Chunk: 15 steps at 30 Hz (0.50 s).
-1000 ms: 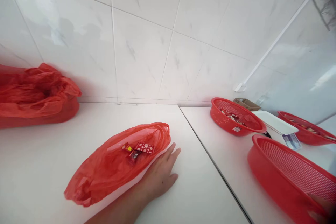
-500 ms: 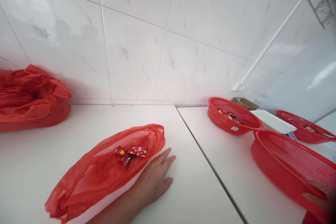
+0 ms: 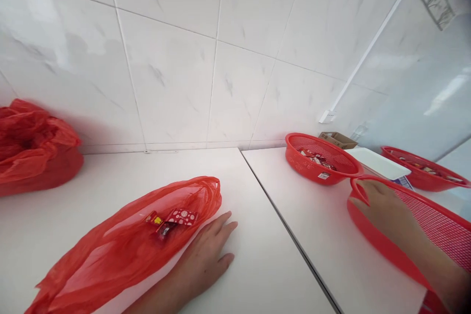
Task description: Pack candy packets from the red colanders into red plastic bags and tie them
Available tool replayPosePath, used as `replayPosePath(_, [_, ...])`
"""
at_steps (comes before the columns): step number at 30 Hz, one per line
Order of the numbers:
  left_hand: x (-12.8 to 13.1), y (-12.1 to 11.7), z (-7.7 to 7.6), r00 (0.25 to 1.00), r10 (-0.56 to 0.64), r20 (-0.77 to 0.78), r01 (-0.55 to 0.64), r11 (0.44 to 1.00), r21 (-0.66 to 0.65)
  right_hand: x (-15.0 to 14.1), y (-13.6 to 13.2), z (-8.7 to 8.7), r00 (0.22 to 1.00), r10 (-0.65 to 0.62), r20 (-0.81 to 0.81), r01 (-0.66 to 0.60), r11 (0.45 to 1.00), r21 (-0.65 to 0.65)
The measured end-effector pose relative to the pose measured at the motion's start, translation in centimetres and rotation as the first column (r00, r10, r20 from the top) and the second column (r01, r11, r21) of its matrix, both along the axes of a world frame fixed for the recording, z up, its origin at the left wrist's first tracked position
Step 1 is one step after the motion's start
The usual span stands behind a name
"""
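My left hand point(image 3: 206, 255) lies flat and open on the white table, its fingers spread beside the mouth of a thin red plastic bag point(image 3: 121, 240). Small red wrapped candies point(image 3: 172, 218) lie inside the bag, near the opening. My right hand point(image 3: 382, 208) reaches over the near rim of a large red mesh basket point(image 3: 437, 228) on the right table. Its fingers curl over the rim and touch it.
A bulging red bag point(image 3: 33, 157) sits at the far left against the tiled wall. A second red basket point(image 3: 320, 159) holding candies, a white tray point(image 3: 379, 163), a cardboard box point(image 3: 336, 139) and a third red basket point(image 3: 423, 174) stand behind. A seam point(image 3: 279, 228) separates the two tables.
My right hand has come in from the lower right and moved up onto the big basket's near rim. The left hand has stayed flat by the bag; the view has shifted.
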<state>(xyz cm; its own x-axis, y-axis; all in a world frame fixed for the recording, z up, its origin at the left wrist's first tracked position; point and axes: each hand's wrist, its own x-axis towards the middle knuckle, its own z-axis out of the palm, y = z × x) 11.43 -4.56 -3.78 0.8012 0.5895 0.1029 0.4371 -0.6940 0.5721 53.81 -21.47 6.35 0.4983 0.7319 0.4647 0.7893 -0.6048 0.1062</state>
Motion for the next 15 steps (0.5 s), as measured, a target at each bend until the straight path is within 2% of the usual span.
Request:
replayPosePath(2, [0.0,0.0,0.0,1.000,0.003,-0.001,-0.003,1.000,-0.001,0.0,4.0,0.0,0.999,0.043,-0.012,-0.044,0.992,-0.116])
replayPosePath(5, [0.0,0.1,0.1,1.000,0.000,-0.011,0.000,1.000,-0.012,0.2,9.6,-0.3,0.998,-0.023,-0.051,0.015,0.988,-0.152])
replayPosePath(7, [0.0,0.2,0.3,1.000,-0.002,-0.012,0.001,1.000,-0.021,0.3,12.4,-0.6,0.996,-0.066,-0.065,0.055,0.985,-0.166])
replayPosePath(11, [0.1,0.2,0.4,1.000,-0.001,-0.005,0.001,1.000,-0.021,-0.1,15.1,-0.3,0.988,-0.134,-0.082,0.117,0.975,-0.190])
replayPosePath(15, [0.2,0.2,0.3,1.000,-0.009,0.016,0.009,1.000,0.001,-2.4,15.2,0.7,0.996,-0.065,-0.053,0.054,0.981,-0.188])
